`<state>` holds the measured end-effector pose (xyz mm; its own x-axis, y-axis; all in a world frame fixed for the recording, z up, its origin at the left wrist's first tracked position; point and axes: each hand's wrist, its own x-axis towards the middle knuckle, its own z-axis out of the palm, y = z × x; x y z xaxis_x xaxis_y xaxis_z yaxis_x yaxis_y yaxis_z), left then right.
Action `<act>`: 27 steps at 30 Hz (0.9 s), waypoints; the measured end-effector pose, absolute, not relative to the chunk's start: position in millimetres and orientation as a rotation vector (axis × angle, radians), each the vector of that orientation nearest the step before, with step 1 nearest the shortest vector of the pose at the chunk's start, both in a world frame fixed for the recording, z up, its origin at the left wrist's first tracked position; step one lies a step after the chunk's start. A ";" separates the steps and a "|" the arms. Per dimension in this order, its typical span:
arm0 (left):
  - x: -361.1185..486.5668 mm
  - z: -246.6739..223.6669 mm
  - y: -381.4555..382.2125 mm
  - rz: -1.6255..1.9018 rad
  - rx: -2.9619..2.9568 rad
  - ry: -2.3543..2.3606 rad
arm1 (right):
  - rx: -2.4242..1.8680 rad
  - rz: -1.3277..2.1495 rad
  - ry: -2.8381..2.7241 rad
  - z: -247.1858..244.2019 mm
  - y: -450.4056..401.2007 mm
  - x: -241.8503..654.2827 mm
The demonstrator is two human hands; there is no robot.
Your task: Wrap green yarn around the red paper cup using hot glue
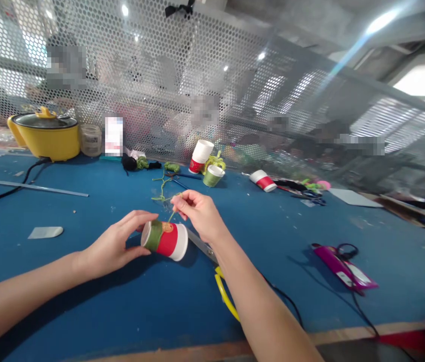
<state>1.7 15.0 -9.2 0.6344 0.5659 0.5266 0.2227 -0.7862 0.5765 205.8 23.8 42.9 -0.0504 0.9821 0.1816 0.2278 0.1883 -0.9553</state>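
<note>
My left hand grips a paper cup lying on its side just above the blue table. The cup is white with a red band, a gold emblem and a band of green yarn wound near its base. Above the cup, my right hand pinches the green yarn, which runs up from the cup. The loose yarn trails behind on the table towards a small green bundle. Scissors with yellow handles lie under my right forearm, partly hidden by it.
Behind stand stacked white and red cups and a green cup; another cup lies tipped over. A yellow electric pot is at the back left. A purple corded device lies right. Perforated metal mesh borders the table.
</note>
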 end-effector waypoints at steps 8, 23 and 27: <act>4.5 -8.5 11.1 0.773 2.008 0.609 | -1.219 0.807 -1.558 41.3 27.1 209.0; 5.3 -7.1 3.9 0.813 2.119 0.451 | -1.297 0.834 -1.711 34.3 24.7 201.9; 3.7 -9.1 4.5 0.859 2.201 0.468 | -1.335 0.873 -1.710 33.5 23.4 199.8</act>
